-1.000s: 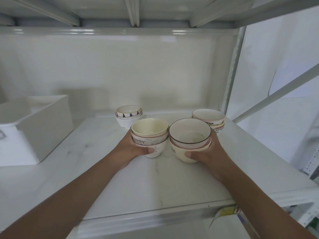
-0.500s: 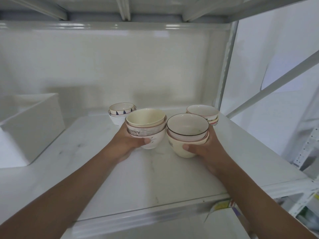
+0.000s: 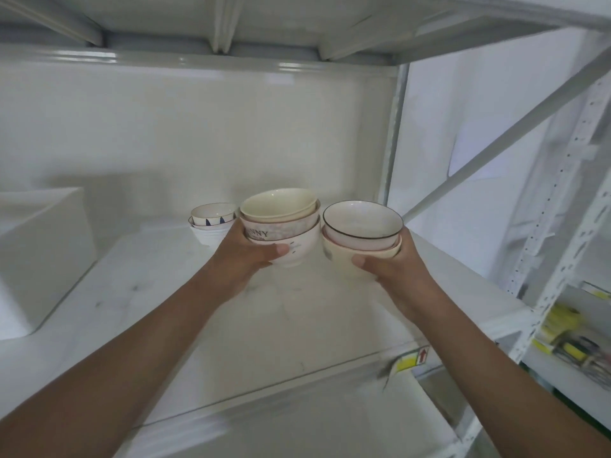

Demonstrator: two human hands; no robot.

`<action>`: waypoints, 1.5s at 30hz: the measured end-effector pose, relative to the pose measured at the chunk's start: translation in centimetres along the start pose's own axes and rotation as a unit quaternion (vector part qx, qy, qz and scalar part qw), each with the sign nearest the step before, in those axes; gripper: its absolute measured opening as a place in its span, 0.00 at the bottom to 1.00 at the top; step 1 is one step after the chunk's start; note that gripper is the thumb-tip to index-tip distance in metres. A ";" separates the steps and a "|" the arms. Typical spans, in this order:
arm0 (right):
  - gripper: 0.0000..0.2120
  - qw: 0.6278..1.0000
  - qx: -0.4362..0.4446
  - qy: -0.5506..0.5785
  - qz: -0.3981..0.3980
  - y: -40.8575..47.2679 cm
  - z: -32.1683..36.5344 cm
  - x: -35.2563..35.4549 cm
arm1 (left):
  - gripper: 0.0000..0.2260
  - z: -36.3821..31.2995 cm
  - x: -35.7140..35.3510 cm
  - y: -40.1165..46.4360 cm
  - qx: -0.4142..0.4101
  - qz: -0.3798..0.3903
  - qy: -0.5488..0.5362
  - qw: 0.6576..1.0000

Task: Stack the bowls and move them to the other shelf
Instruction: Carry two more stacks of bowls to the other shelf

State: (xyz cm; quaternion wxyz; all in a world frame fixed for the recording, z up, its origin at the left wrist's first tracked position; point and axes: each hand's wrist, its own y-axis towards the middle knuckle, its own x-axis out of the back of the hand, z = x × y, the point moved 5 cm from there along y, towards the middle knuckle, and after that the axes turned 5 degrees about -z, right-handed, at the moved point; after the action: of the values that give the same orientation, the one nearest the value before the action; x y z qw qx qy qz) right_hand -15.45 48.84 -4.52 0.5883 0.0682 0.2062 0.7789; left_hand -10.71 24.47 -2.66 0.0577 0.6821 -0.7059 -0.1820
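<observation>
While each hand, left (image 3: 246,256) & right (image 3: 393,271), grips a bowl stack (image 3: 281,226) (image 3: 362,239) above the shelf (image 3: 198,312), carry step; next needs level transfer.

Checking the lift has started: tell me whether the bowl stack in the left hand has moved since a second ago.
Yes. The left hand has raised its bowl stack off the shelf; it now overlaps the stack left behind and hangs above the surface.

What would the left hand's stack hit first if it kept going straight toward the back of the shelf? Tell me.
Probably the bowl stack left on the shelf, just behind and left of the left hand and its held stack; depth is unclear, so it might pass beside it.
</observation>
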 end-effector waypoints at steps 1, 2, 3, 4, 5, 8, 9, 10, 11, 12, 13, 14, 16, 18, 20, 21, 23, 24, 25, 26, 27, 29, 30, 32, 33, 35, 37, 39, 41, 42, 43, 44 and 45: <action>0.39 1.000 -0.003 0.002 -0.010 -0.4 0.4 0.1 | 0.34 -0.2 -0.3 0.0 0.001 0.004 -0.005 1.000; 0.40 1.000 -0.007 0.003 -0.023 -0.9 0.6 0.3 | 0.38 -0.3 -0.6 -0.1 0.006 0.008 -0.009 1.000; 0.41 0.999 -0.012 0.002 -0.038 -1.4 0.8 0.6 | 0.40 -0.4 -0.9 -0.2 0.010 0.012 -0.012 1.000; 0.42 0.999 -0.015 0.000 -0.051 -2.0 1.0 0.9 | 0.42 -0.6 -1.3 -0.4 0.012 0.016 -0.014 1.000; 0.44 0.998 -0.018 -0.004 -0.064 -2.6 1.3 1.1 | 0.43 -0.7 -1.7 -0.5 0.014 0.021 -0.017 1.000; 0.51 0.995 -0.019 -0.002 -0.103 -4.9 2.4 1.7 | 0.42 -0.9 -3.2 -1.0 0.021 0.049 -0.037 0.998; 0.52 0.993 -0.017 0.003 -0.117 -5.7 2.8 2.0 | 0.41 -1.0 -3.7 -1.2 0.022 0.062 -0.043 0.997; 0.53 0.991 -0.014 0.007 -0.129 -6.5 3.2 2.2 | 0.41 -1.0 -4.2 -1.3 0.023 0.074 -0.049 0.996; 0.52 0.990 -0.010 0.009 -0.139 -7.2 3.7 2.5 | 0.41 -1.1 -4.8 -1.4 0.024 0.084 -0.053 0.995; 0.51 0.989 -0.006 0.007 -0.145 -8.0 4.2 2.8 | 0.43 -1.2 -5.3 -1.6 0.025 0.093 -0.055 0.994; 0.49 0.988 -0.004 0.002 -0.154 -8.7 4.7 3.2 | 0.43 -1.2 -5.9 -1.7 0.025 0.104 -0.056 0.993; 0.47 0.987 0.000 -0.004 -0.162 -9.5 5.2 3.5 | 0.43 -1.2 -6.5 -1.7 0.024 0.117 -0.058 0.991; 0.44 0.983 0.006 -0.006 -0.186 -10.9 6.4 4.3 | 0.38 -1.1 -8.0 -1.9 0.022 0.147 -0.067 0.987; 0.44 0.978 0.019 -0.005 -0.207 -12.3 7.4 5.3 | 0.37 -0.8 -9.6 -2.1 0.028 0.160 -0.076 0.984; 0.45 0.974 0.021 -0.013 -0.224 -13.6 8.2 6.7 | 0.39 -0.6 -11.5 -2.3 0.034 0.171 -0.082 0.981; 0.46 0.972 0.021 -0.015 -0.234 -14.3 8.6 7.5 | 0.39 -0.6 -12.5 -2.4 0.035 0.181 -0.084 0.979; 0.48 0.968 0.029 -0.025 -0.247 -15.7 9.7 9.0 | 0.42 -0.5 -14.6 -2.6 0.039 0.201 -0.092 0.974; 0.49 0.967 0.029 -0.030 -0.250 -16.3 10.2 9.8 | 0.43 -0.4 -15.8 -2.7 0.043 0.210 -0.097 0.972; 0.51 0.966 0.029 -0.035 -0.256 -16.9 10.6 10.6 | 0.43 -0.3 -16.9 -2.7 0.045 0.219 -0.100 0.970; 0.51 0.963 0.031 -0.042 -0.264 -17.6 11.1 11.4 | 0.43 -0.2 -18.0 -2.7 0.048 0.226 -0.103 0.968; 0.50 0.960 0.037 -0.045 -0.275 -18.3 11.6 12.2 | 0.42 0.0 -19.2 -2.6 0.051 0.231 -0.106 0.966; 0.48 0.955 0.046 -0.048 -0.290 -19.4 12.4 13.8 | 0.44 0.4 -21.6 -2.5 0.059 0.240 -0.111 0.963; 0.49 0.952 0.049 -0.050 -0.297 -20.0 12.7 14.6 | 0.44 0.6 -22.8 -2.5 0.063 0.247 -0.114 0.960; 0.51 0.946 0.051 -0.058 -0.313 -21.1 13.5 16.2 | 0.42 1.0 -25.3 -2.5 0.065 0.266 -0.119 0.954; 0.50 0.944 0.052 -0.064 -0.320 -21.6 13.9 17.1 | 0.41 1.2 -26.5 -2.5 0.067 0.275 -0.122 0.951; 0.42 0.938 0.059 -0.091 -0.328 -22.5 14.8 18.8 | 0.41 1.7 -28.8 -2.3 0.070 0.288 -0.125 0.947; 0.39 0.933 0.065 -0.096 -0.340 -23.3 15.5 20.4 | 0.40 2.4 -30.9 -2.0 0.077 0.297 -0.124 0.944; 0.40 0.927 0.067 -0.097 -0.355 -24.2 16.0 22.5 | 0.42 3.0 -33.2 -1.8 0.082 0.310 -0.128 0.939; 0.40 0.920 0.063 -0.096 -0.374 -25.0 16.3 24.6 | 0.47 3.7 -35.3 -1.6 0.085 0.319 -0.137 0.934; 0.41 0.918 0.063 -0.096 -0.378 -25.3 16.5 25.6 | 0.48 4.0 -36.3 -1.5 0.088 0.322 -0.143 0.932; 0.43 0.917 0.063 -0.097 -0.382 -25.7 16.7 26.6 | 0.48 4.3 -37.4 -1.4 0.091 0.325 -0.149 0.929; 0.45 0.915 0.062 -0.097 -0.387 -26.0 16.9 27.7 | 0.47 4.6 -38.5 -1.3 0.094 0.331 -0.151 0.927; 0.48 0.912 0.060 -0.098 -0.393 -26.4 17.1 28.7 | 0.45 4.9 -39.7 -1.3 0.096 0.335 -0.152 0.925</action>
State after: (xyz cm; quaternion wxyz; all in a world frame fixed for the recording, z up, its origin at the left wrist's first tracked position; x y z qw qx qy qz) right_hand 5.42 85.91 -3.55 0.8590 0.0924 0.2041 0.4604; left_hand -8.64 64.37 -0.96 -0.0583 0.3723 -0.9075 -0.1854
